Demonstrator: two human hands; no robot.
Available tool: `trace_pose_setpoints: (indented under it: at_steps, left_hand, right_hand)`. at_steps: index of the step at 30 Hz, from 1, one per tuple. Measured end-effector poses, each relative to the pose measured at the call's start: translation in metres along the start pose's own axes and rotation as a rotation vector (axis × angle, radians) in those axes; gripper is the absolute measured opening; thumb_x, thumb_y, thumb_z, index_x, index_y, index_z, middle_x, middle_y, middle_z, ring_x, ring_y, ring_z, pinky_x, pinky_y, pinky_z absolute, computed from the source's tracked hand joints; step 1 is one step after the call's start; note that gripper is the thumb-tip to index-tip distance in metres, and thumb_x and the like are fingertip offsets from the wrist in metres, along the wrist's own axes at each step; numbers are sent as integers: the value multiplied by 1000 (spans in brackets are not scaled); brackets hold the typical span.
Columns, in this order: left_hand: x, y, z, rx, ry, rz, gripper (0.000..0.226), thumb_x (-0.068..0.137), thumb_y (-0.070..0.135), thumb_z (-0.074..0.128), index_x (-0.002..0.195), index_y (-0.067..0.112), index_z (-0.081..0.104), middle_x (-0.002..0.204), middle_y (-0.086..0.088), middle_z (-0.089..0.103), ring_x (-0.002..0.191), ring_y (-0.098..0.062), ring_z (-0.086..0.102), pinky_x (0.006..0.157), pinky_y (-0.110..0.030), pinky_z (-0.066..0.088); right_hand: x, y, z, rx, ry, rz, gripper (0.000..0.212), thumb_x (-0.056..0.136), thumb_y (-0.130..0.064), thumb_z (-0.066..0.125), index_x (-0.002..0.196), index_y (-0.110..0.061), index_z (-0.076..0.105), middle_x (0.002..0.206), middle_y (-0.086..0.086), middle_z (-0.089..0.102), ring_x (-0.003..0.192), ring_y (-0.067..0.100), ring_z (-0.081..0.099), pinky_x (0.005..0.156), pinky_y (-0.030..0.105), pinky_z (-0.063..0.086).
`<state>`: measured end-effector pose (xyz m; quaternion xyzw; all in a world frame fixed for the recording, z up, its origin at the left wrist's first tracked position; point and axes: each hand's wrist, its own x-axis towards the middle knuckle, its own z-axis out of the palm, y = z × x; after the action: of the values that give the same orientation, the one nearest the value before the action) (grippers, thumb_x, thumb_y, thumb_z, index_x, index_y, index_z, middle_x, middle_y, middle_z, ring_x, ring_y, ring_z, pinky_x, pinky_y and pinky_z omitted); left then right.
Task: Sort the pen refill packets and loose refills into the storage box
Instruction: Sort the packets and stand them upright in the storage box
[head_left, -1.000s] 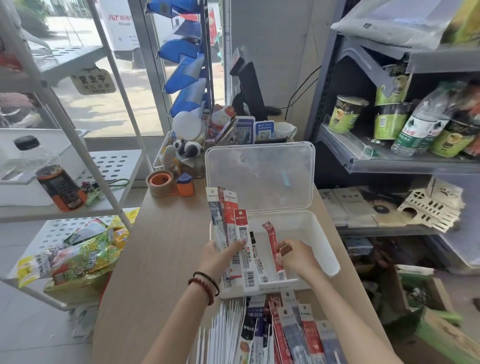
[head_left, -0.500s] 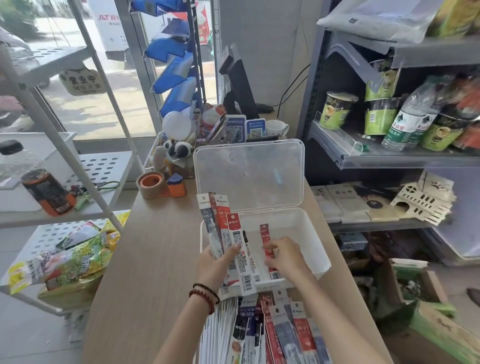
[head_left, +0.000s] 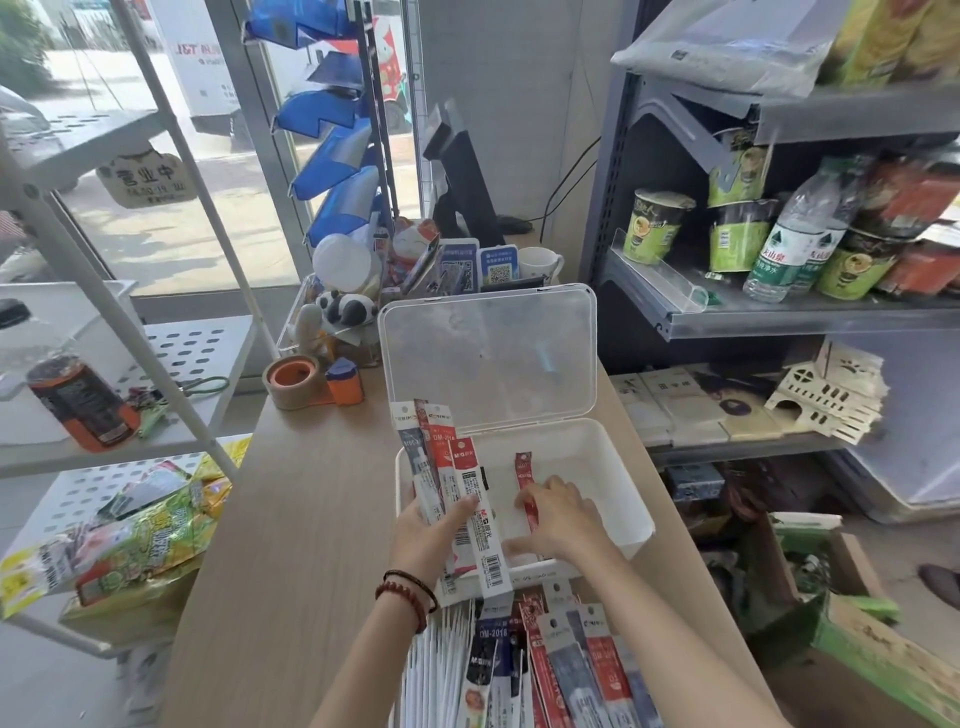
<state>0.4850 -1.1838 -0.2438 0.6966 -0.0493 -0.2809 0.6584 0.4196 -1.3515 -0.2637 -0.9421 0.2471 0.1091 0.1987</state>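
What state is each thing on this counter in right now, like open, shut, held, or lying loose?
Storage box: open, lid standing upright behind it.
Fanned packets: held in the left hand, over the box's left edge.
Red packet: inside the box, under the right hand.
Packet pile: lying loose on the counter in front of the box.
Tape roll: lying flat.

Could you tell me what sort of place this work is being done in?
Probably a small shop, at its counter. A shelf unit holds instant noodle cups and bottled water, payment QR code stands sit by the window, and snack packets fill a rack.
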Motion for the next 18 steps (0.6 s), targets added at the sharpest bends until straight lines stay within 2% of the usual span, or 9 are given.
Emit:
trace_pose_setpoints:
  at_steps: [2,4,6,7,10,12,14,18]
  left_hand:
    - [1,0,0,0,-19,-12,21,81,22,71,98,12,65,93,-7,75,85,-23,72,78,-41,58]
    - [2,-1,0,1,-19,-9,21,80,23,71,98,13,65,94,-6,75,86,-23,72,80,-42,57]
    - [1,0,1,15,-5,-5,20,80,25,71,96,16,65,94,-4,74,86,-21,71,75,-37,57]
    - [1,0,1,30,-1,-2,20,79,27,71,96,18,65,93,-2,74,84,-18,71,70,-31,56]
    - [-2,0,3,82,7,18,19,77,30,73,91,21,66,81,5,71,62,0,65,50,-13,47]
    - [-5,0,4,93,11,33,19,76,32,75,89,21,67,73,8,70,50,6,60,44,-9,43]
    - [-8,-1,5,146,-5,60,18,76,35,74,88,24,67,73,10,70,50,7,60,45,-9,43]
    - [-13,-5,7,179,-15,90,16,77,36,73,89,28,66,80,11,73,67,2,68,52,-10,47]
  right_hand:
    - [-3,1,-3,215,45,-8,62,71,-72,64,118,-33,57,120,-8,54,109,10,52,90,31,42]
    - [-8,-2,-7,482,99,-32,63,70,-83,52,108,-34,63,107,-16,63,96,2,59,85,26,49]
    - [-14,-4,-11,652,127,-71,70,62,-91,47,96,-33,67,89,-16,70,81,0,64,79,24,53]
    - [-17,-5,-12,692,118,-93,68,60,-91,50,91,-33,69,82,-15,72,76,0,66,76,25,54]
    - [-23,-6,-12,717,44,-153,57,59,-81,67,83,-30,71,76,-14,75,71,0,69,68,21,55]
    - [-26,-5,-14,739,8,-171,48,59,-72,76,81,-30,71,76,-13,75,67,-2,69,62,14,50]
    - [-28,-3,-16,775,1,-156,44,61,-65,79,83,-27,71,77,-11,76,65,2,70,60,14,51]
    - [-29,3,-14,901,39,-99,39,69,-51,80,91,-21,69,77,-6,76,62,10,70,53,12,47]
